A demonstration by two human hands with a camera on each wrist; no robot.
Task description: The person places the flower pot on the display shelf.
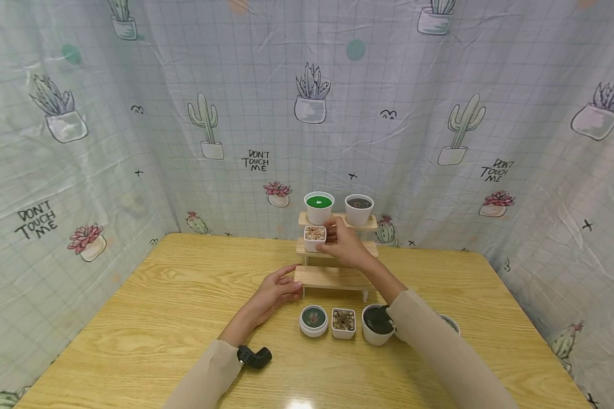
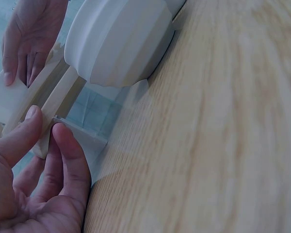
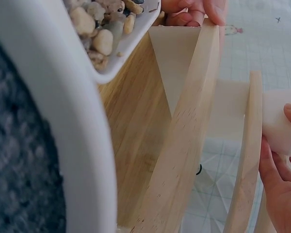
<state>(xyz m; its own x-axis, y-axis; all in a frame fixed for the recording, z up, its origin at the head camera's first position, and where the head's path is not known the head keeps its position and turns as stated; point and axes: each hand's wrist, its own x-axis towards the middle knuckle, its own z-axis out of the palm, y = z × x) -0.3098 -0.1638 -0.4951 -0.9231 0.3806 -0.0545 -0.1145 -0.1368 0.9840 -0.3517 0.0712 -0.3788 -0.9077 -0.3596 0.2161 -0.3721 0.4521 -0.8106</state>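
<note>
A three-tier wooden plant stand stands on the table. My right hand grips a small square white pot of pale pebbles at the left of the middle tier. From the right wrist, that pot shows right at the board, thumb on one side and fingers on the other. My left hand is at the left end of the lowest tier; in the left wrist view its thumb and fingers pinch the board's end. On the top tier sit a white pot with a green surface and one with dark filling.
Before the stand, a round white pot, a square pebble pot and a larger pot with dark filling line the wooden table. Another pot is partly behind my right sleeve. A cactus-print curtain surrounds the table.
</note>
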